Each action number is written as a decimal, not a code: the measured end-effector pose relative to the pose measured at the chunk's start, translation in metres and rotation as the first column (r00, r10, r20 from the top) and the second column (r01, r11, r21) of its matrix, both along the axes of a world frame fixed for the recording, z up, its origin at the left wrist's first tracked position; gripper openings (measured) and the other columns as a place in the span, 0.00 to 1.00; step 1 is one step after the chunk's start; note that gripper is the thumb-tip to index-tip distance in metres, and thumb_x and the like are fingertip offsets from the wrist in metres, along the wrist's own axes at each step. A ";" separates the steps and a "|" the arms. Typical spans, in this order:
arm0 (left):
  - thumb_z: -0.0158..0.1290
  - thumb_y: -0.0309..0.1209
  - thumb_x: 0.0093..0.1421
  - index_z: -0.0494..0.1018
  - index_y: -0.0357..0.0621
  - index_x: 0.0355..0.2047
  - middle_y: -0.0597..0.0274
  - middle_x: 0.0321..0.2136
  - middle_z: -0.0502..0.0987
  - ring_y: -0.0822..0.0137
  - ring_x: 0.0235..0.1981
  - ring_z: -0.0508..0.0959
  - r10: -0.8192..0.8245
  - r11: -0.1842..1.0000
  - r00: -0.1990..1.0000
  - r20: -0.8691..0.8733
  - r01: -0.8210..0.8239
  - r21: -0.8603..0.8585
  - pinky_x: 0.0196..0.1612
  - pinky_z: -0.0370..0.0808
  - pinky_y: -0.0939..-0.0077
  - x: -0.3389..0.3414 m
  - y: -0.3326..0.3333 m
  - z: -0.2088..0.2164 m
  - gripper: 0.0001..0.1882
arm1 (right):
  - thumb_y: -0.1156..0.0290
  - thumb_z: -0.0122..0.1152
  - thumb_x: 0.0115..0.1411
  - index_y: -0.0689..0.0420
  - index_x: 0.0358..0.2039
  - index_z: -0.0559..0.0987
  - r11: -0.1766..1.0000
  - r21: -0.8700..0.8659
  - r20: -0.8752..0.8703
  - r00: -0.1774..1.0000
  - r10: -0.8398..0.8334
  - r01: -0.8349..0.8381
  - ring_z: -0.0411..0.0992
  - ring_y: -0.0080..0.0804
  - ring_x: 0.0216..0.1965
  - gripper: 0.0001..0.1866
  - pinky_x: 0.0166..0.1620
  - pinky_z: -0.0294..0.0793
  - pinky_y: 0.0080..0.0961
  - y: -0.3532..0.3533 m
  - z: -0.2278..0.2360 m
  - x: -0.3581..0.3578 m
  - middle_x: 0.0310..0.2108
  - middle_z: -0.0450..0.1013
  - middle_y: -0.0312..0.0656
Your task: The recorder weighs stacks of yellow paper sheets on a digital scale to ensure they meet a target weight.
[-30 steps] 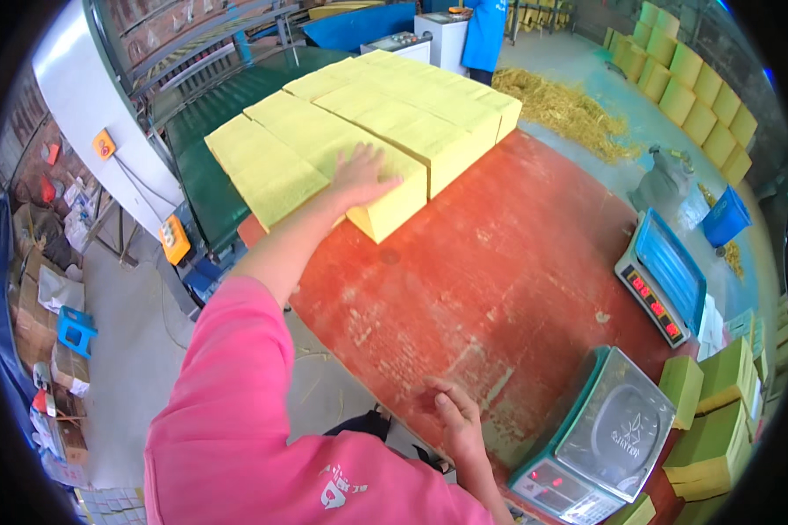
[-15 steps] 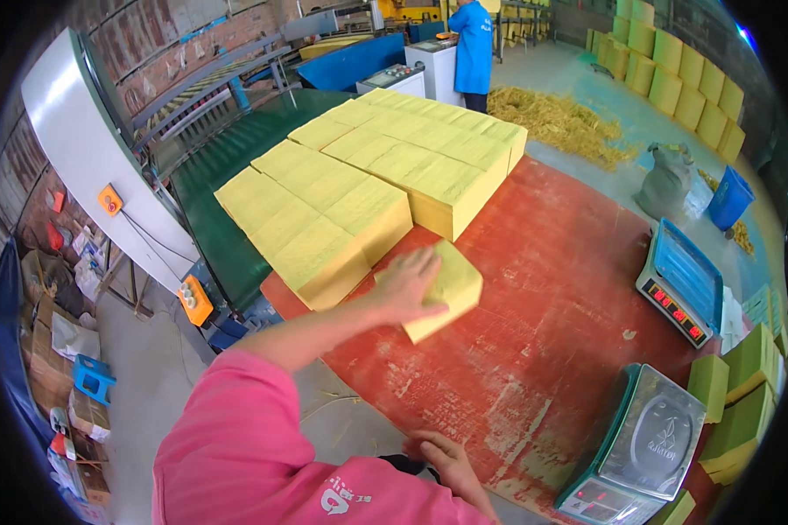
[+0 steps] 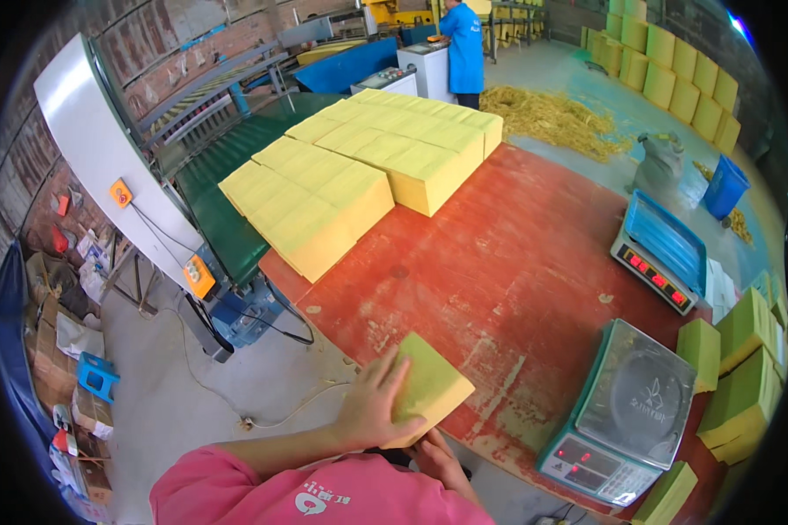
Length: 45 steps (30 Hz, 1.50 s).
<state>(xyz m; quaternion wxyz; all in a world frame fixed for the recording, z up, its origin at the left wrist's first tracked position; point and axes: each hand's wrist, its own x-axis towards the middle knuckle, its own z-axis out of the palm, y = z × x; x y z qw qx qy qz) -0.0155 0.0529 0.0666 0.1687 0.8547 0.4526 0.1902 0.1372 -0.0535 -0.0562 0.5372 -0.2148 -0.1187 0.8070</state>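
A thick block of yellow paper sheets (image 3: 431, 381) is at the near edge of the red table, close to my body. My left hand (image 3: 372, 407) grips it from the left, its fingers spread along the side and top and its thumb at the near edge. Just under the block's near corner is my right hand (image 3: 439, 457), curled against it; some of its fingers are hidden. Farther off, several matching yellow paper blocks (image 3: 324, 188) stand packed together on the table's far left part.
A digital scale with a metal plate (image 3: 643, 394) stands at the near right, and a scale with a blue tray (image 3: 665, 241) beyond it. Yellow blocks (image 3: 744, 385) line the right side. A green conveyor (image 3: 206, 206) adjoins the table (image 3: 490, 280). Someone in blue (image 3: 466, 52) stands far off.
My left hand has drawn the paper block away from the packed blocks, toward my body at the table's near edge. My right hand now meets its near corner.
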 end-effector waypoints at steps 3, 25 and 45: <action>0.59 0.48 0.56 0.56 0.33 0.64 0.41 0.64 0.57 0.46 0.63 0.61 0.099 0.949 0.875 0.474 0.059 -0.309 0.65 0.58 0.54 0.010 -0.003 -0.004 0.44 | 0.72 0.53 0.63 0.63 0.69 0.52 0.984 0.173 0.405 0.909 -0.102 0.034 0.48 0.37 0.70 0.36 0.69 0.45 0.33 -0.025 0.044 0.042 0.68 0.52 0.48; 0.33 0.59 0.67 0.61 0.44 0.63 0.54 0.61 0.66 0.55 0.61 0.66 0.763 -0.187 0.233 0.603 0.972 -0.140 0.63 0.63 0.53 0.322 -0.077 -0.018 0.36 | 0.75 0.64 0.50 0.56 0.57 0.71 0.825 0.542 0.505 -0.724 -0.470 -0.158 0.60 0.54 0.62 0.30 0.63 0.61 0.43 -0.063 0.210 0.316 0.60 0.65 0.52; 0.47 0.70 0.53 0.52 0.42 0.68 0.42 0.68 0.51 0.48 0.71 0.46 0.307 0.949 0.933 -0.190 -0.284 0.138 0.69 0.44 0.44 0.087 0.487 0.016 0.55 | 0.79 0.60 0.49 0.63 0.50 0.75 0.827 0.551 0.767 -0.322 -0.555 -0.113 0.66 0.57 0.58 0.24 0.60 0.66 0.43 0.110 0.047 0.059 0.54 0.69 0.56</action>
